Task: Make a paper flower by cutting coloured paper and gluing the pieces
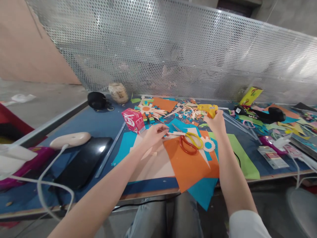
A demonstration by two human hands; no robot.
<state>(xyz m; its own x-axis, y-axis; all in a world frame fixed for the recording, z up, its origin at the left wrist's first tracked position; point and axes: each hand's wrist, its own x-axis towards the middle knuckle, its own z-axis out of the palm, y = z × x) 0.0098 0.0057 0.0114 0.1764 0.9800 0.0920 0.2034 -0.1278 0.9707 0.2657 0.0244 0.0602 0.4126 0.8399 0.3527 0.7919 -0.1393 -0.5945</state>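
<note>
My left hand (156, 135) is pinched around the end of a narrow pale paper strip (176, 133) above the paper sheets. My right hand (216, 123) grips the handle of a yellow glue gun (208, 107), whose nozzle points left over a heap of paper scraps. Between my hands lie scissors with red and yellow handle loops (189, 147), on an orange sheet (184, 167). To their right is a toothed pale paper ring (209, 144). Pale sheets (153, 168) and blue sheets (204, 191) lie around and below them.
A pink box (133, 120) stands left of my left hand. Farther left lie a black phone (83, 162) and a white corded device (70, 140). A perforated metal screen (173, 49) backs the table. A paper flower (146, 109) and scraps lie before it; a green sheet (244, 158) lies right.
</note>
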